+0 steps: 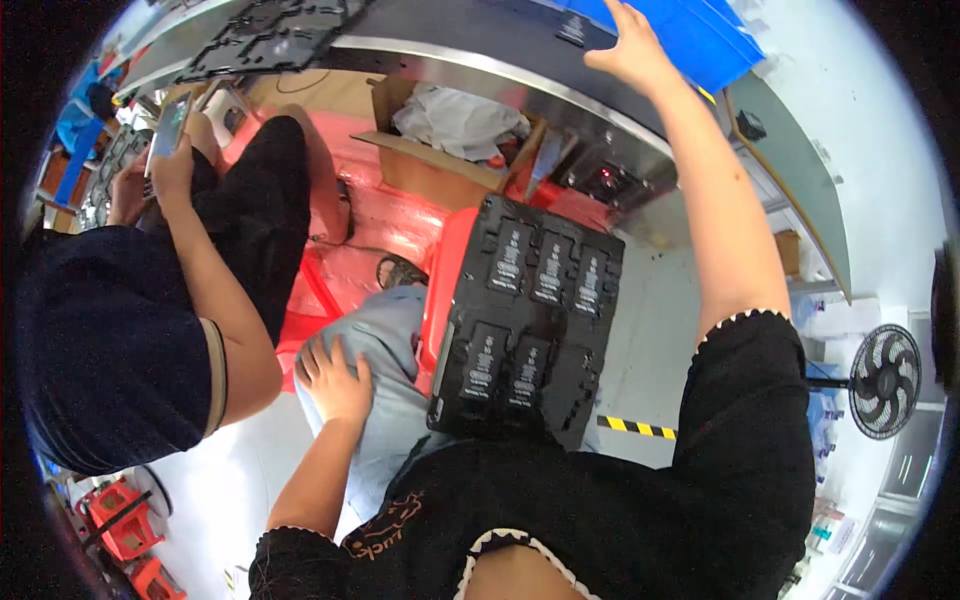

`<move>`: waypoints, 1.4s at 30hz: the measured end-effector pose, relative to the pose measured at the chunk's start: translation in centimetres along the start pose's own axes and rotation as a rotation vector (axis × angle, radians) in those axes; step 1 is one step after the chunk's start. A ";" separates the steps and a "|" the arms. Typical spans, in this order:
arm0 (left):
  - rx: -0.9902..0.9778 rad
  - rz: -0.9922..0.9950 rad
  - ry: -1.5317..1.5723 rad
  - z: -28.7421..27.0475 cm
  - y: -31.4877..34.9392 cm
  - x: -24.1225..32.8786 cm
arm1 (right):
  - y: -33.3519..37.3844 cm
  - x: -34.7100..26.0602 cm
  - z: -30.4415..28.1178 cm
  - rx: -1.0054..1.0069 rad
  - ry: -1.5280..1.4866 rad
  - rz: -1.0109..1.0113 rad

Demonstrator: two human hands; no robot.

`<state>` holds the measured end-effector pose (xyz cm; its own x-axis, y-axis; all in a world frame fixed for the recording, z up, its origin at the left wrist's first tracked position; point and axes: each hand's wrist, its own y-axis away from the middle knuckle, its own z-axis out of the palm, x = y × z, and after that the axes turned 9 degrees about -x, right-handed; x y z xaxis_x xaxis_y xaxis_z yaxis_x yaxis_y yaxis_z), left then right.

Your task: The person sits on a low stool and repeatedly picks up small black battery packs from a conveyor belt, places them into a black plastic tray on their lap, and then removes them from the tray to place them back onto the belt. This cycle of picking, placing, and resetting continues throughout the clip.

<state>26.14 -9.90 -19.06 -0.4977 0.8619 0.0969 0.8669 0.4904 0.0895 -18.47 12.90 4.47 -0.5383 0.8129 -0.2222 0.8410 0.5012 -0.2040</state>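
On my lap lies a black moulded tray [455,400] with several flat black battery-like packs [549,266] bearing pale print in its pockets. One pocket at the tray's near right shows no pack. My left hand [336,382] rests with spread fingers on my left leg, in light blue jeans. Far forward and to the right, my right hand [637,55] reaches over the dark bench surface, thumb and fingers apart and nothing visible between them. A small flat black pack [572,30] lies on that surface just left of this hand. Beside the hand, on its right, is a blue plastic bin [715,45].
To my left sits another person [120,340] in dark clothes, holding a phone [170,125]. More black trays [275,38] lie on the bench at far left. Below it stands a cardboard box [430,172] with white wrapping. A black fan [885,381] is at right.
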 end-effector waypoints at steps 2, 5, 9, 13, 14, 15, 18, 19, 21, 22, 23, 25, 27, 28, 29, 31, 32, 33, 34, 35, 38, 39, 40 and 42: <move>-0.008 0.000 0.007 -0.2 -0.2 0.1 | -3.1 2.2 0.3 0.069 0.155 0.003; 0.010 0.019 0.013 -0.2 -0.8 0.3 | -8.6 10.0 2.3 0.008 0.330 -0.044; -0.008 -0.011 0.029 0.1 -0.2 -0.2 | -8.6 8.5 0.4 -0.566 -0.106 0.149; -0.027 -0.037 0.033 0.5 0.2 -0.7 | -7.0 10.1 -0.3 -0.557 -0.011 0.174; -0.018 -0.027 0.041 0.6 0.0 -0.7 | -6.1 10.5 -0.8 -0.513 0.052 0.189; -0.014 -0.028 0.043 0.6 -0.1 -0.6 | -5.5 12.9 -1.0 -0.371 0.166 0.133; -0.007 -0.049 0.048 0.4 0.5 -0.7 | -2.2 10.8 -3.0 -0.105 0.521 0.175; 0.001 -0.047 0.056 0.5 0.3 -0.6 | -1.7 12.0 -3.6 -0.011 0.530 0.124; 0.006 -0.044 0.053 0.5 0.3 -0.5 | -0.2 15.1 -4.8 0.166 0.439 0.029; 0.010 -0.045 0.058 0.5 0.3 -0.4 | 1.1 15.7 -5.2 0.247 0.339 -0.015; 0.013 -0.041 0.065 0.7 0.2 -0.4 | 3.0 14.8 -5.2 0.319 0.260 -0.067; 0.013 -0.043 0.070 0.8 0.2 -0.5 | 7.9 10.4 -4.6 0.409 0.061 -0.106; 0.014 -0.047 0.067 0.7 0.5 -0.6 | 13.2 5.8 -3.6 0.374 -0.234 0.017; 0.019 -0.049 0.080 0.6 0.4 -0.5 | 15.9 4.1 -3.6 0.319 -0.393 0.129; 0.018 -0.053 0.093 0.6 0.5 -0.6 | 18.3 2.8 -3.4 0.248 -0.413 0.001; 0.027 -0.064 0.092 0.8 0.7 -0.8 | 22.6 0.2 -3.4 0.064 -0.471 -0.064; 0.045 -0.057 0.088 0.7 0.8 -0.9 | 24.1 -0.9 -3.5 -0.047 -0.506 0.002; 0.054 -0.041 0.086 0.9 0.9 -0.7 | 25.1 -0.9 -3.7 -0.140 -0.552 -0.004; 0.062 -0.022 0.084 0.9 0.8 -0.6 | 26.2 -0.7 -3.9 -0.232 -0.601 -0.005; 0.078 -0.002 0.065 0.8 0.4 -0.7 | 27.2 -0.7 -4.2 -0.323 -0.652 -0.003; 0.057 -0.009 -0.033 1.2 0.0 -0.2 | 29.2 -0.8 -2.7 -0.603 -0.625 -0.092; 0.023 -0.020 -0.035 1.3 0.1 -0.6 | 30.2 -0.3 -1.0 -0.719 -0.664 -0.058; 0.055 -0.004 -0.073 1.5 0.3 -0.9 | 30.9 -1.4 -0.1 -0.868 -0.782 0.108; 0.032 -0.005 -0.063 1.0 0.5 -0.9 | 33.3 0.1 4.4 -0.856 -0.734 -0.032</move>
<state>27.05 -10.35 -20.09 -0.4997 0.8655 0.0335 0.8655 0.4974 0.0584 9.28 28.36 -6.53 -0.2241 0.5665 -0.7930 0.4348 0.7864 0.4388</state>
